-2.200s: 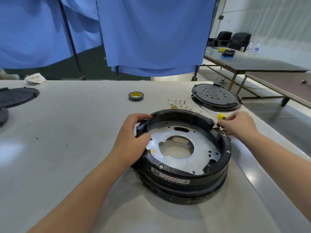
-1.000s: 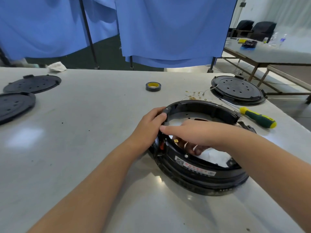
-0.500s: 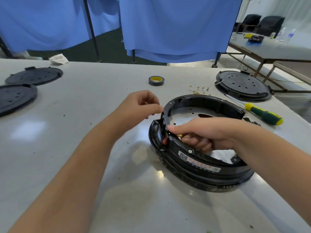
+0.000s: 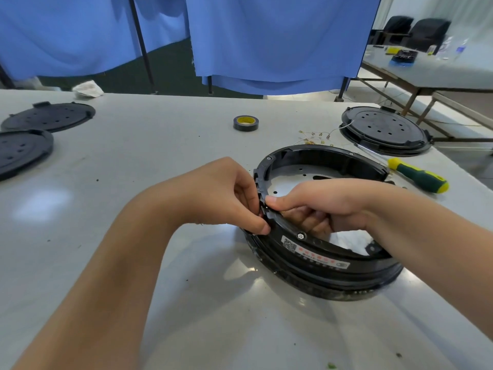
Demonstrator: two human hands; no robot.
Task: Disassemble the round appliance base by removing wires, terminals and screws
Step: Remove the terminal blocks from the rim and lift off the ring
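Left hand has returned to the round appliance base on the table, fingers pinching its rim beside right hand's curled grip—likely freeing a terminal.

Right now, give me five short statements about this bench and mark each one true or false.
1. Both hands work at the near-left rim of the round appliance base. True: the left hand grips it from outside, and the right hand has its thumb on top and fingers inside.
2. The right hand holds the screwdriver. False: the screwdriver lies on the table, right of the base.
3. A roll of tape lies beyond the base. True.
4. The tape rests on a black lid. False: it sits on bare table.
5. Loose wires and terminals lie between the base and the far-right black lid. True.
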